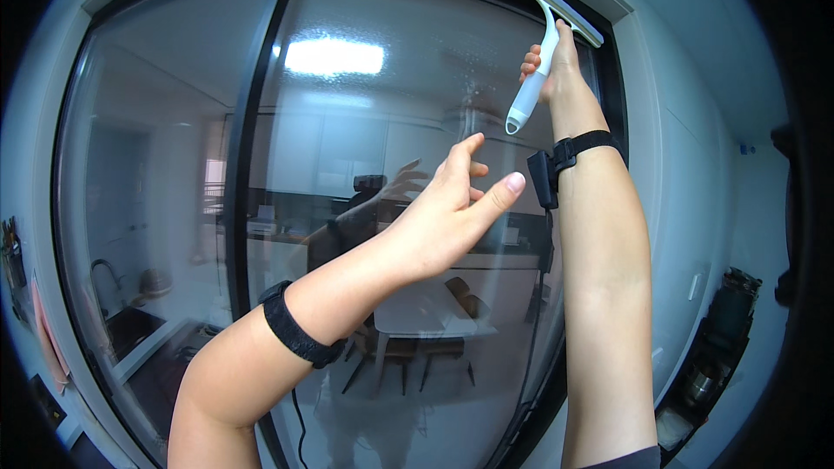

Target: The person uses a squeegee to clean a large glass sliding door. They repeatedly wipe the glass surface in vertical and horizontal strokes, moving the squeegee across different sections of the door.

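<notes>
High at the right, my right hand (561, 68) grips the handle of a white squeegee (533, 88). Its long blade head (554, 3) lies slanted along the top right corner of the dark door frame, and whether it touches the glass I cannot tell. My left hand (449, 208) is raised in front of the glass pane (417, 117), fingers apart and holding nothing. Water droplets (469, 71) and wet streaks show on the upper part of this pane. Black straps circle both forearms, and the right one carries a small black device (543, 179).
A dark upright frame bar (251, 143) separates the left pane (156, 143) from this one. A cable (539, 312) hangs from the right strap. At lower right stands a dark shelf (707, 365) with containers. A pink cloth (49, 332) hangs at the left. A table and chairs appear in the glass.
</notes>
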A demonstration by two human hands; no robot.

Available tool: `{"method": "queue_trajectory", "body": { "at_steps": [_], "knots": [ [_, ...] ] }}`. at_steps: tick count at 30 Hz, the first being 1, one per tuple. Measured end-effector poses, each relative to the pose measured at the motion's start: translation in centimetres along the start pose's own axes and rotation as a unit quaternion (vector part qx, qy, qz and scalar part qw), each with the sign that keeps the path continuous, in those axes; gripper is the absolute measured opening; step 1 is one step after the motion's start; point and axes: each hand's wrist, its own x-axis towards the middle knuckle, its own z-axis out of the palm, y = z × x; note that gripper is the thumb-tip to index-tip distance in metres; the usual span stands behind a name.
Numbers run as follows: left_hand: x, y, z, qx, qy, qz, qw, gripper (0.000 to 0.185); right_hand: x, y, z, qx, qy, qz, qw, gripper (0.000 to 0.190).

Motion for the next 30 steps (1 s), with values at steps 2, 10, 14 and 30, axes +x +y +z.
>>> {"method": "queue_trajectory", "body": {
  "at_steps": [2, 10, 14, 30],
  "knots": [
    [-0.2, 0.8, 0.7, 0.004, -0.01, -0.015, 1.0, 0.093, 0.4, -0.1, 0.0, 0.005, -0.006, -0.005, 1.0, 0.064],
    [0.5, 4.5, 4.5, 0.035, 0.002, -0.021, 0.999, 0.1, 1.0, -0.9, 0.0, 0.026, -0.057, 0.004, 0.998, 0.063],
    [0.8, 6.1, 4.3, 0.048, 0.007, -0.054, 0.997, 0.099, 0.8, -1.2, 1.9, 0.041, -0.07, -0.002, 0.997, 0.066],
    [-3.7, 8.2, -0.9, 0.092, 0.044, -0.091, 0.991, 0.08, -1.1, -0.6, 6.6, -0.017, -0.028, -0.036, 0.999, 0.066]
  ]
}}
